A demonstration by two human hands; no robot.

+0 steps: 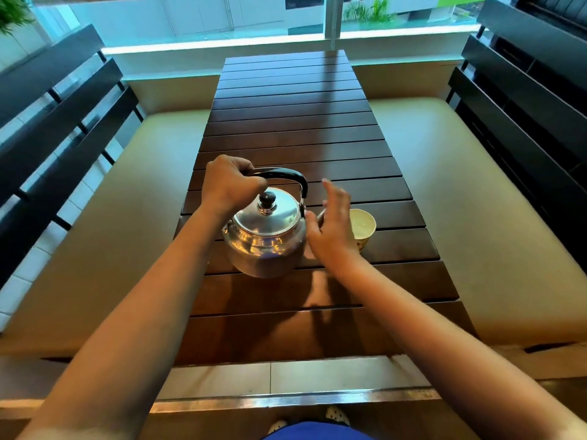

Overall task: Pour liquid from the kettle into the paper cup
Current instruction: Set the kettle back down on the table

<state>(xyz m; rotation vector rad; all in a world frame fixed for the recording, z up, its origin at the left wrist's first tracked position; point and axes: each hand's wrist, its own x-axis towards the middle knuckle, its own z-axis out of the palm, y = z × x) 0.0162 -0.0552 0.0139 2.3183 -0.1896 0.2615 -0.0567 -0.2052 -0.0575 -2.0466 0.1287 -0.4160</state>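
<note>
Two bare forearms come in from the bottom edge and reach forward over a dark slatted wooden table [295,122]. Between them, at the very bottom, a piece of blue cloth and two spotted shoes are visible.

On the near half of this table is the metal kettle [265,238]. Its round body looks tilted, with the lid side turned toward the camera; whether its bottom touches the table I cannot tell. The lid has a black knob [267,200] in the middle. The black handle [286,176] arches over the lid, and its long axis runs from left to right. The spout points to the right, toward the paper cup [363,228], but it is mostly hidden behind the right hand.

The left hand [230,182] is closed around the left end of the kettle handle, with the fingers wrapped over it. The right hand [333,230] is just right of the kettle body, with the fingers spread apart and holding nothing; the palm faces the kettle, and if it touches the metal is not clear.

The paper cup stands upright on the table, just to the right of the kettle, partly covered by the right hand. Its inside looks pale.

Cream-coloured bench cushions [470,192] lie on both sides of the table
</note>
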